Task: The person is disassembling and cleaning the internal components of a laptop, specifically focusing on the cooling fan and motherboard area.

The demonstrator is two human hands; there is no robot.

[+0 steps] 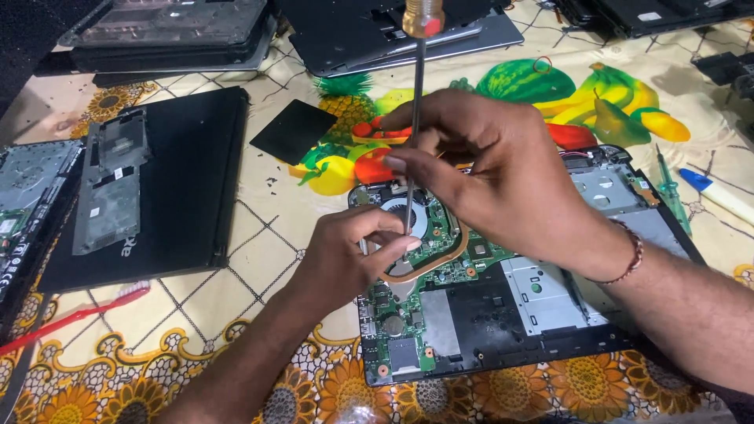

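- My right hand (pixel 503 177) pinches the screwdriver (pixel 414 118) shaft upright over the opened laptop (pixel 503 306), near the table's front edge.
- My left hand (pixel 349 255) pinches its tip at the fan.
- Unscrewing, I judge; next needs steady downward pressure.

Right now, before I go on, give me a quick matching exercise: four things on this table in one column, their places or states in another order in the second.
Things:
1. screwdriver
2. red toothbrush
3. closed black laptop
4. green screwdriver

Places or states:
A. lies on the cloth right of the opened laptop
B. stands upright over the fan, held by the right hand, steadied low by the left hand
C. lies near the left edge, on the sunflower border
D. lies left of the hands, with loose cover panels on top

Pairs: 1-B, 2-C, 3-D, 4-A
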